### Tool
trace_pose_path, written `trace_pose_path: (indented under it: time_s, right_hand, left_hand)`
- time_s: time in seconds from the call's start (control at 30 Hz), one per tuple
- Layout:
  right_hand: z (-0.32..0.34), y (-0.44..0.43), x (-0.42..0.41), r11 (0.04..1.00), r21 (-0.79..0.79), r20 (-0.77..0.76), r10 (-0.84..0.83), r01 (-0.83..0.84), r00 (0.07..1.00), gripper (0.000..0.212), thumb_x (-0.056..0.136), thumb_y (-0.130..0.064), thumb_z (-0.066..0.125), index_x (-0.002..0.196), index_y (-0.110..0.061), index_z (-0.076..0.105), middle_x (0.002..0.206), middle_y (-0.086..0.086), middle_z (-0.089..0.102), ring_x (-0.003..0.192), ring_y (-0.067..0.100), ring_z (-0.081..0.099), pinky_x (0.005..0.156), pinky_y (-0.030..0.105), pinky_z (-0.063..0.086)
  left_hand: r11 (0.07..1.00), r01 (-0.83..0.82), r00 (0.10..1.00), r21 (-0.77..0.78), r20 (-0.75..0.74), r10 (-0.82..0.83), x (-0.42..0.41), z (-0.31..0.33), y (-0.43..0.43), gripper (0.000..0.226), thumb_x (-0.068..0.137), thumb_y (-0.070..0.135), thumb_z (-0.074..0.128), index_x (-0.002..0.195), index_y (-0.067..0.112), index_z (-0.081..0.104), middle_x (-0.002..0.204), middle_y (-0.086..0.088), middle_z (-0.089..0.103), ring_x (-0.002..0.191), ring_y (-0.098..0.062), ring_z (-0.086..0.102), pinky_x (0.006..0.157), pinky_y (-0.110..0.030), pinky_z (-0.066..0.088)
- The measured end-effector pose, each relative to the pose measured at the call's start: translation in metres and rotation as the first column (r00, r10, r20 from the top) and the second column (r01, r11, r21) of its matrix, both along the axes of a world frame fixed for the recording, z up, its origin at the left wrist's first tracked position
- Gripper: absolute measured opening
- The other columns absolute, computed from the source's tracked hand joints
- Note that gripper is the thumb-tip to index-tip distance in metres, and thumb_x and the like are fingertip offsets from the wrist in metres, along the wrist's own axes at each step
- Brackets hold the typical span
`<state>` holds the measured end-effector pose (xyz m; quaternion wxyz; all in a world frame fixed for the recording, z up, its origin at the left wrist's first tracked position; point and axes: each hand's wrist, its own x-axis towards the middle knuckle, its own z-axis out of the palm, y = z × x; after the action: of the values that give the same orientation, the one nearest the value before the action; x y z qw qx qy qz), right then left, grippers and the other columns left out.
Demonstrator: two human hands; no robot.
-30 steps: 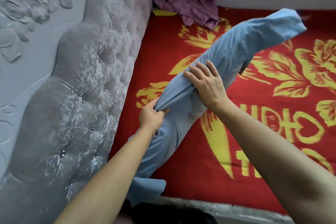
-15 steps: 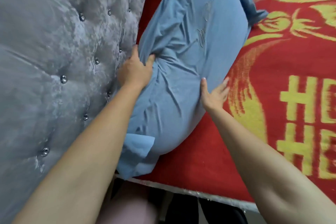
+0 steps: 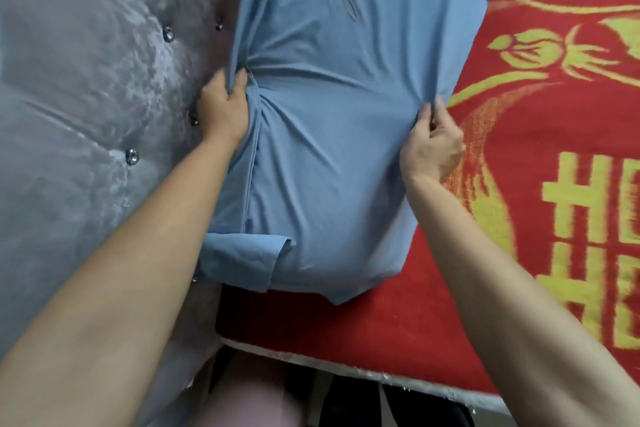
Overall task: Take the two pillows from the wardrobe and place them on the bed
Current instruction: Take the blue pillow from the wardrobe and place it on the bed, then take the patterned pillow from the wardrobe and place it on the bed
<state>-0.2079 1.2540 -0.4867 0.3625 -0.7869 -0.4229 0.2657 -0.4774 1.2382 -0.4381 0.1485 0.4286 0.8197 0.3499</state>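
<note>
A blue pillow (image 3: pixel 332 149) on the bed (image 3: pixel 502 218) is gripped by fabric: left hand (image 3: pixel 225 107) clenched, right hand (image 3: pixel 433 146) pinching. Its top is cut off; contents apparently hidden.

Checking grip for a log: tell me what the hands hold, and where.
Both grip the blue pillow: left hand bunches its headboard-side edge, right hand pinches the opposite edge.

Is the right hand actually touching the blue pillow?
Touching. The head view shows the right hand pinching the edge fabric of the blue pillow between its fingertips, over the red blanket.
</note>
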Motion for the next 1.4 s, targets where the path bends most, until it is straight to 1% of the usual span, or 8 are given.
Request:
trace_pose_path:
  time_s: [0.13,0.33,0.47,0.6,0.8,1.13,1.23,1.4]
  right_hand:
    - [0.023,0.026,0.001,0.986,0.132,0.151,0.086,-0.106,0.985,0.032,0.099,-0.038,0.052,0.129,-0.037,0.065,0.11,0.006,0.075,0.099,0.03,0.068,0.086,0.035,0.046]
    - [-0.033,0.024,0.008,0.868,-0.207,0.297,0.495,-0.451,0.817,0.033,0.102,-0.04,0.041,0.121,-0.028,0.064,0.11,0.014,0.072,0.103,0.042,0.062,0.079,0.039,0.047]
    - [-0.082,-0.021,0.013,0.684,-0.292,0.208,0.727,-0.668,0.654,0.035,0.1,-0.042,0.048,0.126,-0.026,0.065,0.121,0.008,0.068,0.116,0.033,0.061,0.087,0.038,0.049]
    - [-0.112,-0.05,0.016,0.755,-0.303,0.263,0.653,-0.582,0.71,0.059,0.092,-0.054,0.059,0.144,-0.028,0.048,0.148,0.017,0.042,0.135,0.034,0.041,0.109,0.043,0.036]
    - [-0.13,-0.064,0.02,0.702,-0.451,0.051,0.637,-0.551,0.77,0.08,0.09,-0.075,0.037,0.155,-0.044,0.003,0.166,0.013,-0.006,0.153,0.033,0.001,0.121,0.047,0.016]
    - [-0.105,-0.123,0.019,0.585,-0.581,0.256,0.791,-0.565,0.556,0.08,0.095,-0.07,0.026,0.159,-0.027,0.005,0.165,0.019,-0.006,0.152,0.04,-0.001,0.121,0.058,0.011]
    - [-0.06,-0.113,0.024,0.563,-0.543,0.364,0.826,-0.623,0.43,0.078,0.095,-0.07,0.026,0.159,-0.028,0.008,0.166,0.016,-0.001,0.152,0.038,0.004,0.122,0.056,0.012]
    - [0.072,-0.07,0.014,0.62,-0.349,0.485,0.761,-0.702,0.43,0.08,0.095,-0.069,0.029,0.159,-0.027,0.004,0.167,0.013,-0.002,0.153,0.034,0.004,0.123,0.051,0.012]
  left_hand:
    - [0.996,-0.033,0.991,-0.081,0.128,0.043,-0.017,-0.019,0.005,0.042,0.1,0.033,0.047,0.125,0.002,0.061,0.124,-0.017,0.065,0.117,-0.026,0.059,0.093,-0.029,0.044]
    - [0.937,-0.089,0.987,-0.337,0.093,0.127,-0.024,-0.066,-0.018,0.057,0.102,0.046,0.031,0.15,0.015,0.033,0.152,-0.013,0.041,0.137,-0.031,0.04,0.112,-0.037,0.031]
    - [0.82,0.042,0.997,-0.57,-0.026,-0.069,-0.013,-0.101,-0.056,0.062,0.097,0.057,0.032,0.149,0.023,0.033,0.151,-0.022,0.038,0.137,-0.04,0.036,0.115,-0.048,0.028]
    - [0.679,0.151,0.978,-0.719,0.006,-0.211,0.006,-0.138,-0.109,0.072,0.092,0.067,0.034,0.153,0.04,0.007,0.164,-0.01,0.001,0.149,-0.034,0.005,0.118,-0.056,0.016]
    - [0.762,0.062,0.968,-0.644,-0.149,-0.204,0.013,-0.161,-0.145,0.071,0.098,0.058,0.023,0.156,0.022,0.004,0.164,-0.012,0.004,0.15,-0.027,0.005,0.117,-0.053,0.019]
    - [0.702,0.098,0.93,-0.705,-0.186,-0.317,0.034,-0.135,-0.181,0.078,0.095,0.061,0.021,0.155,0.014,0.004,0.163,-0.015,-0.006,0.15,-0.031,-0.001,0.119,-0.056,0.015]
    - [0.739,0.164,0.874,-0.653,-0.25,-0.416,0.04,-0.09,-0.181,0.075,0.096,0.059,0.021,0.156,0.018,0.003,0.163,-0.013,-0.012,0.15,-0.031,-0.007,0.119,-0.058,0.013]
    - [0.864,0.232,0.839,-0.446,-0.358,-0.41,0.038,0.036,-0.133,0.072,0.097,0.055,0.027,0.156,0.019,0.008,0.164,-0.012,-0.006,0.15,-0.031,-0.004,0.119,-0.058,0.011]
